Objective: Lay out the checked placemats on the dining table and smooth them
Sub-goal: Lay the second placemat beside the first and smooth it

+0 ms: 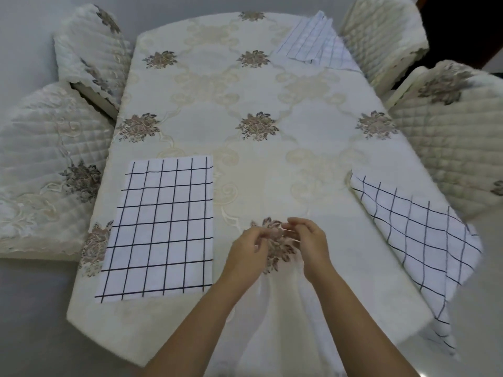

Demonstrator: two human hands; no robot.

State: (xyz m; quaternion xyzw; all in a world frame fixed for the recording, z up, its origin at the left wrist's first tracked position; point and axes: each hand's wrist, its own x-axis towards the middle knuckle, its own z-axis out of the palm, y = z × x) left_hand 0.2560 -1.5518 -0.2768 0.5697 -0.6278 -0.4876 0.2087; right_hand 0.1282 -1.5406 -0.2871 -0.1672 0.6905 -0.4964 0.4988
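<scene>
Hands: left hand [251, 247] and right hand [307, 240] together over near desk [272, 85] centre, fingers curled, grasp indeterminate | Room: desk middle bare; chairs [446, 137] flank both sides | Placemats: flat placemat [160, 227] left of hands; skewed placemat [424, 235] overhanging right edge; crumpled placemat [313, 42] far right corner

Soft, even, bright light with faint shadows; wide-angle bending at the edges, slight blur throughout.
</scene>
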